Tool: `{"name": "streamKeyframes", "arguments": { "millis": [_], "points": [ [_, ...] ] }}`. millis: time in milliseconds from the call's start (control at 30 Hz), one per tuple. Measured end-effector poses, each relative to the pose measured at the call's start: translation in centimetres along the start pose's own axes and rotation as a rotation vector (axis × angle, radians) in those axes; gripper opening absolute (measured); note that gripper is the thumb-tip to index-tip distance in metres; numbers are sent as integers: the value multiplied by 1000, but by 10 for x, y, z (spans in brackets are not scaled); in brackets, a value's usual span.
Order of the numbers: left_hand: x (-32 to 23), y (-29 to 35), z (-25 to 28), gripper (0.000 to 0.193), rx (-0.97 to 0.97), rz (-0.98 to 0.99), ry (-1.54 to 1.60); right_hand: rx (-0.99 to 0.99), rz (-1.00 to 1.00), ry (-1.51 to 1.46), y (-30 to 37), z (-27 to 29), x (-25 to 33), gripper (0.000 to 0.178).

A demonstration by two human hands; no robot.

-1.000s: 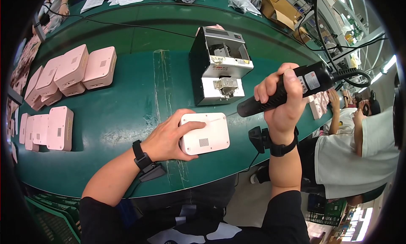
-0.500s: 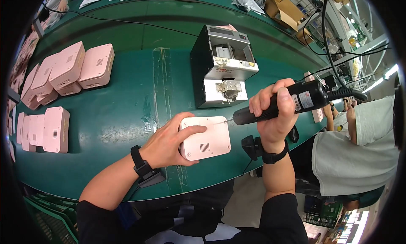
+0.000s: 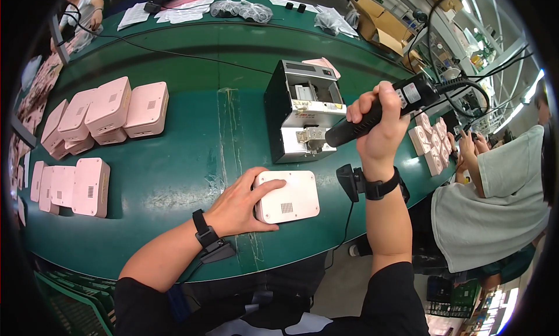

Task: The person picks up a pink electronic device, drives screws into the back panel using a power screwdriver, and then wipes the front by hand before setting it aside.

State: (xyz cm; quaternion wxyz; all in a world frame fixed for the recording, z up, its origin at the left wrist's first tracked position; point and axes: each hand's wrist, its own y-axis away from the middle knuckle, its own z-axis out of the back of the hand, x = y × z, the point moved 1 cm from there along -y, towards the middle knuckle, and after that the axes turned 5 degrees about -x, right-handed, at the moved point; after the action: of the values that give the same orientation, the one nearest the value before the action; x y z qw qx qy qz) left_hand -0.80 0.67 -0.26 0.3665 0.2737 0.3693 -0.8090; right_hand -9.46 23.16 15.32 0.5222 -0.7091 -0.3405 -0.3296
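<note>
A pale pink plastic box [image 3: 300, 198] with a small slotted vent and corner screw holes lies flat on the green table. My left hand [image 3: 234, 204] grips its left end, index finger stretched across the top and thumb at the near side. Raised to the right, my right hand [image 3: 381, 132] is wrapped round a black corded electric screwdriver [image 3: 364, 125]. The screwdriver's nose points left and down at the metal bracket on the front of a black and silver screw feeder [image 3: 310, 106]. Its bit is hard to make out against the bracket.
Pink boxes are stacked at the left [image 3: 108, 106], and more stand in a row nearer [image 3: 91, 187]. Other pink parts [image 3: 432, 144] lie at the right, beside a co-worker in a grey top [image 3: 495, 202]. A raised back shelf holds papers, plastic bags and a cardboard box [image 3: 381, 25].
The screwdriver has moved up and away from the box to the feeder's front bracket. My left hand stays on the box. The whole view has shifted slightly.
</note>
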Motion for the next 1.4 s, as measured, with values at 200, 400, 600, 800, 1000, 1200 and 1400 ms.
{"name": "streamKeyframes", "arguments": {
  "millis": [200,400,600,800,1000,1200,1400],
  "points": [
    [4,1,1,87,19,29,-6,91,-113,-30,19,-2,3,23],
    [2,1,2,85,11,44,-8,161,-118,-77,39,-13,8,24],
    [3,3,-3,84,6,47,5,150,-145,-19,46,-17,-4,24],
    [1,0,1,85,17,72,27,175,-175,-53,49,-16,-17,23],
    [3,-1,0,85,0,53,30,180,-162,-128,50,-13,-19,22],
    [2,0,1,85,4,39,29,167,-114,-12,40,-20,-6,20],
    [0,1,0,86,22,58,0,14,41,25,11,-2,8,22]
  ]
}}
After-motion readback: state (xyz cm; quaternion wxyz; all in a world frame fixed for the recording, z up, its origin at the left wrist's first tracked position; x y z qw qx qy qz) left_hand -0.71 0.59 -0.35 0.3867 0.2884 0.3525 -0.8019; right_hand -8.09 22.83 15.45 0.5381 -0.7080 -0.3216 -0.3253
